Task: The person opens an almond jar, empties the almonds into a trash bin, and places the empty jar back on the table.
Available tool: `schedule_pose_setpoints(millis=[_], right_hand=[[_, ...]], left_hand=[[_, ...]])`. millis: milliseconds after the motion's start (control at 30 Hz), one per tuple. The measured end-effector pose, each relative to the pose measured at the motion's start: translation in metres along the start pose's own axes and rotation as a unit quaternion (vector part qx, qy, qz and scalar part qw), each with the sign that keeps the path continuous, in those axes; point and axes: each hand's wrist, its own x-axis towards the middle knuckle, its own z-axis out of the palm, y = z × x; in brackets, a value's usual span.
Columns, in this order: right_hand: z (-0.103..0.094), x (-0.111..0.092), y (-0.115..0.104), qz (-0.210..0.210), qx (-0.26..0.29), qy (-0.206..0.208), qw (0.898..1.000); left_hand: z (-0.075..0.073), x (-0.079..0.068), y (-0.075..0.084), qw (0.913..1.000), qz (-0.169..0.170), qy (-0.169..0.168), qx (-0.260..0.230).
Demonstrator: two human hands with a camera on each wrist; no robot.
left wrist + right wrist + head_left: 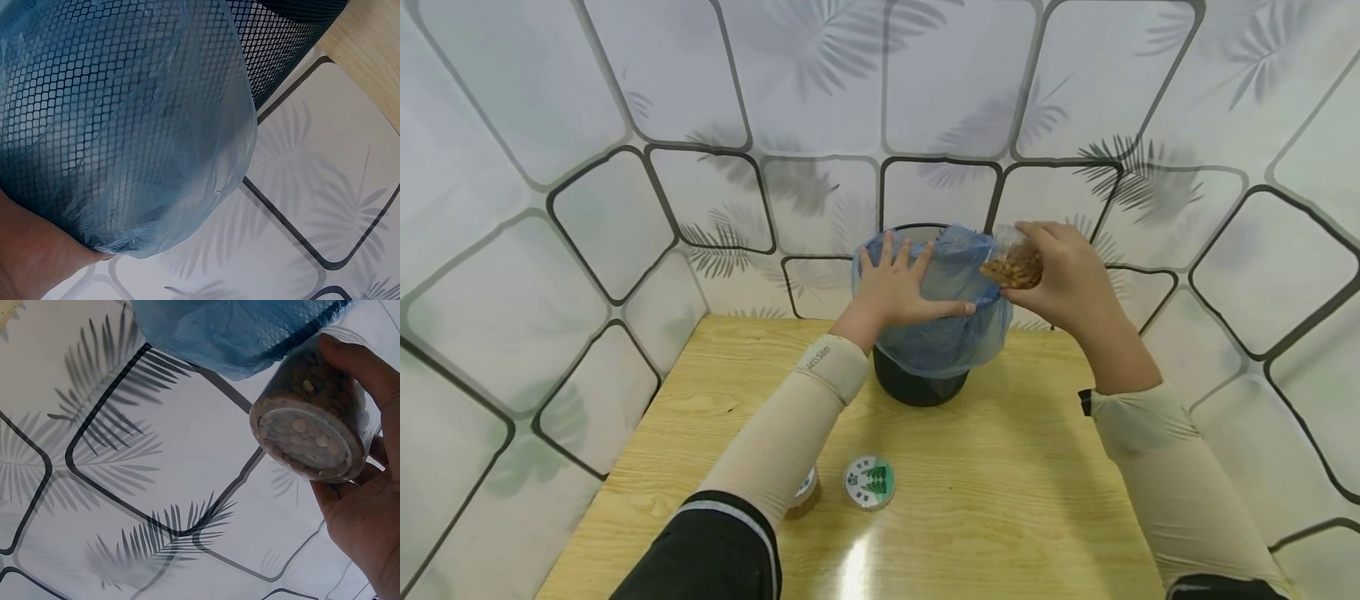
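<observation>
A black mesh bin (917, 385), lined with a blue plastic bag (955, 342) folded over its rim, stands near the back of the table. My left hand (895, 292) rests on the bag at the bin's mouth with its fingers spread. In the left wrist view, part of that hand (37, 250) shows beside the bag (156, 125). My right hand (1063, 271) grips a clear jar (1021, 262) of small brown pieces, tilted beside the bin's right rim. The right wrist view shows the jar's base (306, 444); I cannot tell what the pieces are.
A round lid (869, 482) with a green and white label lies on the wooden table (1000, 492). Another small container (805, 487) is partly hidden behind my left forearm. A patterned wall covering (820, 200) stands close behind the bin and along both sides.
</observation>
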Motion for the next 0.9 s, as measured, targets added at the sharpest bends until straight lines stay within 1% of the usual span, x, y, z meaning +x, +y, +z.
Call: schedule_pose_setpoints(millis=[133,300,600,900], right_hand=[[0.0023,0.0016,-0.0008,-0.02,-0.011,0.003,1.0],[0.0045,0.0035,-0.0003,-0.034,-0.024,0.002,0.999],[0.0036,0.005,-0.002,-0.037,-0.032,0.003,0.999],[0.0049,0.0059,-0.0029,-0.055,-0.038,0.019,0.998]], left_hand=[[-0.0002,0.0002,0.0004,1.0,-0.002,-0.005,0.0],[-0.0002,0.0003,0.0004,0.9999,-0.006,-0.007,0.007],[0.0012,0.0022,-0.0003,1.0,-0.001,0.006,0.005],[0.0001,0.0023,0.0001,0.9998,-0.007,-0.009,0.018]])
